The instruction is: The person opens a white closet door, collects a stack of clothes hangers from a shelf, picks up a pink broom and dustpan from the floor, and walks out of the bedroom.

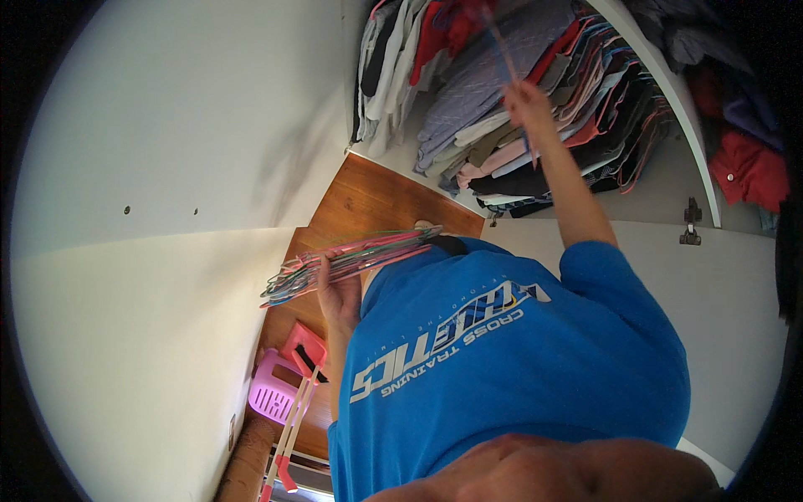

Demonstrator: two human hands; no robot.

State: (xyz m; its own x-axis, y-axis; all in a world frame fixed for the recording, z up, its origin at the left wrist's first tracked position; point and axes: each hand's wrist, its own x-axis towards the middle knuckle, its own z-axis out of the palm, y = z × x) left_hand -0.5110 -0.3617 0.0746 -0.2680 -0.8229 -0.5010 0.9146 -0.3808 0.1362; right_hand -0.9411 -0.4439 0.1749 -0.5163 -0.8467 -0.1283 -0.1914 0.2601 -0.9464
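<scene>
My left hand (339, 298) grips a thick bundle of thin clothes hangers (376, 254) at my left side. The hangers are pink, green, grey and blue, and nothing hangs on them. My right hand (528, 105) reaches up into an open wardrobe and is closed on a thin pinkish hanger (502, 53), blurred by motion. Around that hand hang many garments, among them a grey-blue patterned garment (477, 94) and dark clothes (521, 182). A red garment (461, 28) is near the hanger's far end; whether they touch, I cannot tell.
White wardrobe doors (627, 276) stand open, one with a metal hinge (691, 221). Folded clothes (749, 166) lie beyond a white divider (684, 106). On the wooden floor (370, 188) are a pink dustpan (304, 342) with long handles and a purple plastic stool (276, 392).
</scene>
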